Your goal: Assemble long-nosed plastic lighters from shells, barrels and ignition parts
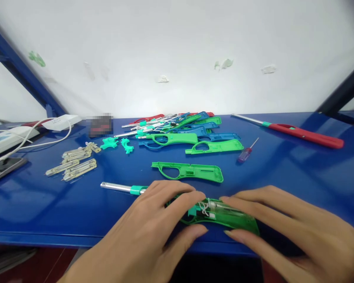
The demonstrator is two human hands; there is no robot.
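Observation:
A green lighter half-shell (238, 225) lies near the table's front edge, with a clear fuel tank (224, 209), white wires and a teal trigger (192, 211) inside. Its silver barrel (117, 187) with a teal collar points left. My left hand (162, 220) grips the shell around its handle opening, fingers over the top and thumb at the near side. My right hand (286, 224) holds the shell's right part, fingertips on the tank end and thumb at the lower edge. Just behind lies another green half-shell (206, 173), inner side up.
Behind are a pile of blue, green and red shells (177, 138), a screwdriver (244, 154) and a red lighter (306, 135). To the left lie clear tanks (80, 169), teal triggers (109, 143), a power strip (13, 139) with white cables, and a phone (6, 169).

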